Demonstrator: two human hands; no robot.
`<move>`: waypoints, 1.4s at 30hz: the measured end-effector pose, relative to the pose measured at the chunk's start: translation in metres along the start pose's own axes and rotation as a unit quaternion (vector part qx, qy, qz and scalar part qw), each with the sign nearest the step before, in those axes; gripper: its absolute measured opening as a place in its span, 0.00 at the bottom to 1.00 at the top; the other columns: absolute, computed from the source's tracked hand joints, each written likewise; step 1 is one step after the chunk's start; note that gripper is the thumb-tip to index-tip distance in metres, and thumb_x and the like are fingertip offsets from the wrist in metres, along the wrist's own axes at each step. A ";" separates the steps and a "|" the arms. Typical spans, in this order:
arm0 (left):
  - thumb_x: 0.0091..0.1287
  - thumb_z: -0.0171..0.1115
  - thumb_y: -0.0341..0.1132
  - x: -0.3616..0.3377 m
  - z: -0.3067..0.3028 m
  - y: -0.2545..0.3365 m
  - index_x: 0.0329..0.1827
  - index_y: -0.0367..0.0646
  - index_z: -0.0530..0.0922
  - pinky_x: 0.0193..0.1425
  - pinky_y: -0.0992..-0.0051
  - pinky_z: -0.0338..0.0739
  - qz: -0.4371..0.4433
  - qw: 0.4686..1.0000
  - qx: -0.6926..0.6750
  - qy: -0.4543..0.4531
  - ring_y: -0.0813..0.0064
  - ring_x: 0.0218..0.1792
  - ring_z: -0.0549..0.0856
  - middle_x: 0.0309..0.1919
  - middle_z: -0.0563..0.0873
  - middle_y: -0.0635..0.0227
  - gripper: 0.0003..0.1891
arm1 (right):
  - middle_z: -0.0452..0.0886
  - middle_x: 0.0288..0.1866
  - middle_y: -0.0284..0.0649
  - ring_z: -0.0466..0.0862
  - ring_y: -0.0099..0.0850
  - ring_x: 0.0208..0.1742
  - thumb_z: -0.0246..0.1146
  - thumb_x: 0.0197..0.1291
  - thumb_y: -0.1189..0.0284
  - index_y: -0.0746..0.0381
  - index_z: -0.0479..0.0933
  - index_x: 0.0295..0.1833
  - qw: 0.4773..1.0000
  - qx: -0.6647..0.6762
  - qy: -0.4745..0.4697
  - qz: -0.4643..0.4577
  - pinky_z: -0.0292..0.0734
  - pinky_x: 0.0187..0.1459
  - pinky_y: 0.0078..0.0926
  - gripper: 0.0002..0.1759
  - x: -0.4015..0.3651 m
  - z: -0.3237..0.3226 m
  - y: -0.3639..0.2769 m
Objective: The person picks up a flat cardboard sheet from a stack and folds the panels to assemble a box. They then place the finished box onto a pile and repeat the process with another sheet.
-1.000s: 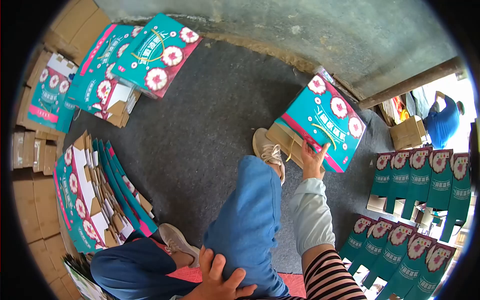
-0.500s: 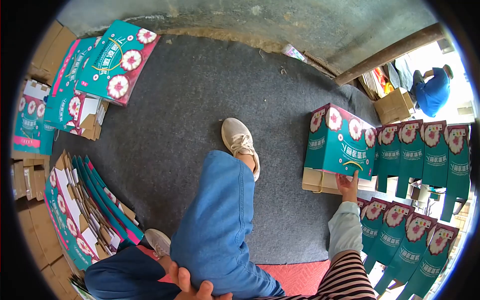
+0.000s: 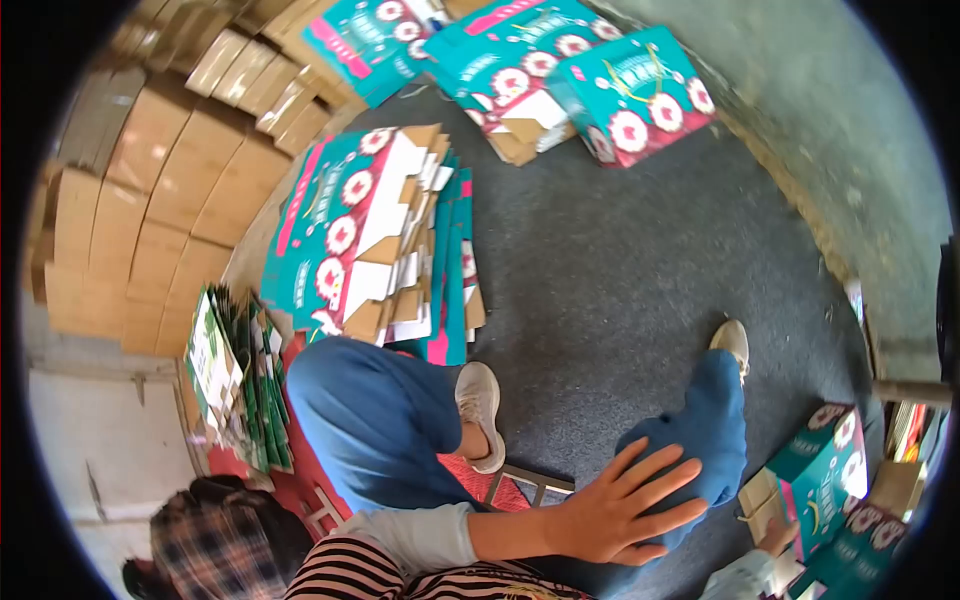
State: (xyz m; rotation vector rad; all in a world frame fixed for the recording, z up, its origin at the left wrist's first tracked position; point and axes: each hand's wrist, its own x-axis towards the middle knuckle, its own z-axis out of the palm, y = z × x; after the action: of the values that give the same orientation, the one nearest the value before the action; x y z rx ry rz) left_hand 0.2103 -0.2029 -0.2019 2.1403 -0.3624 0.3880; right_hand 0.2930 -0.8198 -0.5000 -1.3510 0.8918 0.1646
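My left hand [image 3: 630, 502] lies across my right knee [image 3: 708, 425] with its fingers spread, holding nothing. At the lower right, my right hand [image 3: 774, 538] is at the lower edge of a teal and maroon carton gift box [image 3: 822, 478] printed with white-centred round pictures. Its fingers appear closed on that edge, but the box partly hides them. Brown flaps [image 3: 762, 503] stick out from the near end of the box. More teal boxes [image 3: 858, 545] stand right beside it.
To the left lies a stack of flattened teal cartons [image 3: 345, 230]. Assembled teal boxes [image 3: 635, 95] stand at the top by the wall [image 3: 800, 120]. Brown cartons [image 3: 160, 200] are piled at far left, near green folded packs [image 3: 240, 380]. A plaid cloth item [image 3: 225, 540] is behind me.
My view has swung left, so the gift box now appears at the lower right. My left hand, earlier only partly in view, now shows fully spread. My right hand remains at the box.
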 end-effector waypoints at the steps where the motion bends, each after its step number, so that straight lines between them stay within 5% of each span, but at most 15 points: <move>1: 0.62 0.62 0.50 0.001 -0.004 -0.001 0.70 0.49 0.67 0.71 0.44 0.55 -0.002 1.000 -0.002 0.002 0.46 0.73 0.59 0.73 0.58 0.50 0.33 | 0.74 0.62 0.36 0.76 0.31 0.59 0.49 0.67 0.72 0.54 0.65 0.69 1.000 0.012 -0.011 0.006 0.65 0.64 0.41 0.24 -0.012 0.038 0.007; 4: 0.59 0.65 0.46 0.000 -0.021 0.001 0.72 0.48 0.63 0.70 0.48 0.57 -0.012 1.000 0.009 -0.016 0.47 0.72 0.60 0.73 0.58 0.49 0.37 | 0.73 0.62 0.40 0.75 0.31 0.59 0.51 0.69 0.66 0.58 0.66 0.68 0.987 -0.004 -0.159 -0.011 0.68 0.60 0.34 0.23 -0.069 0.178 -0.001; 6: 0.55 0.70 0.39 -0.007 -0.036 0.009 0.71 0.43 0.64 0.67 0.53 0.64 -0.019 0.999 0.030 -0.003 0.49 0.70 0.64 0.73 0.58 0.48 0.39 | 0.73 0.61 0.42 0.75 0.31 0.59 0.52 0.70 0.62 0.60 0.66 0.68 0.959 -0.059 -0.257 -0.102 0.71 0.58 0.29 0.24 -0.128 0.267 -0.035; 9: 0.55 0.70 0.37 -0.031 -0.093 0.028 0.67 0.39 0.67 0.63 0.56 0.70 0.026 0.998 -0.012 0.063 0.50 0.69 0.66 0.71 0.60 0.46 0.35 | 0.77 0.58 0.43 0.77 0.29 0.56 0.53 0.71 0.62 0.64 0.70 0.64 0.869 -0.258 -0.249 -0.341 0.73 0.55 0.25 0.23 -0.242 0.358 -0.113; 10: 0.55 0.70 0.36 -0.039 -0.129 0.034 0.63 0.37 0.71 0.60 0.59 0.73 0.031 0.993 0.008 0.114 0.51 0.65 0.72 0.67 0.67 0.47 0.31 | 0.78 0.56 0.42 0.79 0.29 0.53 0.52 0.72 0.61 0.65 0.70 0.65 0.855 -0.279 -0.238 -0.366 0.72 0.55 0.25 0.23 -0.278 0.382 -0.133; 13: 0.56 0.68 0.32 -0.083 -0.223 0.018 0.57 0.38 0.76 0.56 0.62 0.76 -0.066 0.932 0.237 0.266 0.53 0.52 0.81 0.53 0.81 0.51 0.24 | 0.80 0.54 0.40 0.80 0.29 0.52 0.53 0.72 0.63 0.66 0.72 0.62 0.790 -0.272 -0.303 -0.457 0.73 0.54 0.25 0.21 -0.348 0.436 -0.174; 15: 0.56 0.64 0.27 -0.120 -0.264 -0.026 0.52 0.37 0.77 0.54 0.61 0.77 -0.234 0.859 0.253 0.378 0.51 0.49 0.81 0.49 0.82 0.50 0.18 | 0.80 0.53 0.43 0.81 0.32 0.51 0.55 0.70 0.68 0.67 0.73 0.60 0.712 -0.323 -0.343 -0.521 0.74 0.52 0.28 0.18 -0.413 0.476 -0.188; 16: 0.58 0.63 0.28 -0.150 -0.276 -0.071 0.52 0.35 0.76 0.54 0.59 0.75 -0.213 0.836 0.299 0.408 0.49 0.48 0.81 0.47 0.82 0.48 0.18 | 0.81 0.52 0.44 0.81 0.34 0.51 0.57 0.68 0.70 0.67 0.74 0.59 0.670 -0.347 -0.360 -0.549 0.74 0.52 0.29 0.17 -0.442 0.494 -0.188; 19: 0.60 0.66 0.41 -0.221 -0.270 -0.171 0.61 0.36 0.70 0.66 0.55 0.65 -0.443 0.775 0.372 0.256 0.47 0.64 0.69 0.64 0.70 0.44 0.29 | 0.81 0.49 0.48 0.82 0.42 0.49 0.59 0.62 0.76 0.67 0.75 0.56 0.458 -0.451 -0.423 -0.639 0.76 0.49 0.33 0.16 -0.504 0.547 -0.180; 22: 0.56 0.68 0.54 -0.229 -0.254 -0.224 0.68 0.35 0.62 0.72 0.50 0.56 -0.540 0.730 0.376 0.186 0.47 0.72 0.59 0.71 0.59 0.45 0.43 | 0.81 0.45 0.51 0.82 0.48 0.47 0.60 0.58 0.76 0.65 0.75 0.54 0.391 -0.484 -0.511 -0.592 0.76 0.46 0.38 0.17 -0.501 0.587 -0.154; 25: 0.55 0.68 0.58 -0.193 -0.266 -0.252 0.70 0.36 0.61 0.73 0.51 0.54 -0.514 0.719 0.410 0.225 0.48 0.73 0.57 0.71 0.59 0.46 0.47 | 0.81 0.45 0.48 0.81 0.49 0.46 0.62 0.59 0.72 0.63 0.76 0.53 0.347 -0.557 -0.490 -0.574 0.76 0.45 0.41 0.17 -0.446 0.597 -0.125; 28: 0.53 0.66 0.62 -0.178 -0.278 -0.271 0.73 0.36 0.57 0.74 0.51 0.50 -0.588 0.691 0.393 0.148 0.50 0.75 0.53 0.73 0.56 0.46 0.52 | 0.81 0.44 0.48 0.82 0.47 0.45 0.63 0.59 0.69 0.61 0.76 0.55 0.215 -0.719 -0.408 -0.520 0.77 0.44 0.41 0.18 -0.428 0.591 -0.115; 33: 0.56 0.64 0.62 -0.175 -0.280 -0.292 0.74 0.35 0.55 0.74 0.50 0.51 -0.608 0.696 0.374 0.079 0.48 0.75 0.51 0.74 0.53 0.43 0.51 | 0.81 0.44 0.47 0.82 0.45 0.45 0.65 0.58 0.66 0.61 0.75 0.57 0.267 -0.662 -0.467 -0.522 0.77 0.45 0.40 0.22 -0.455 0.603 -0.115; 40: 0.64 0.58 0.44 -0.203 -0.283 -0.311 0.68 0.36 0.62 0.52 0.57 0.79 -0.488 0.716 0.495 0.067 0.46 0.58 0.77 0.57 0.74 0.43 0.32 | 0.81 0.43 0.46 0.82 0.44 0.45 0.65 0.59 0.65 0.62 0.74 0.57 0.253 -0.653 -0.466 -0.541 0.78 0.45 0.38 0.22 -0.465 0.607 -0.107; 42: 0.63 0.57 0.39 -0.205 -0.302 -0.314 0.68 0.39 0.62 0.47 0.58 0.81 -0.515 0.745 0.415 0.078 0.48 0.49 0.81 0.52 0.78 0.44 0.30 | 0.81 0.43 0.46 0.82 0.44 0.45 0.64 0.59 0.66 0.62 0.74 0.57 0.249 -0.661 -0.460 -0.539 0.78 0.45 0.38 0.22 -0.467 0.605 -0.107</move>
State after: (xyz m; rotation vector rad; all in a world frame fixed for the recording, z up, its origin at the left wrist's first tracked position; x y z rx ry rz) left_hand 0.1068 0.2429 -0.3517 2.6986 1.3172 0.0387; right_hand 0.3187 -0.1337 -0.1478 -2.4729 -1.8610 0.5954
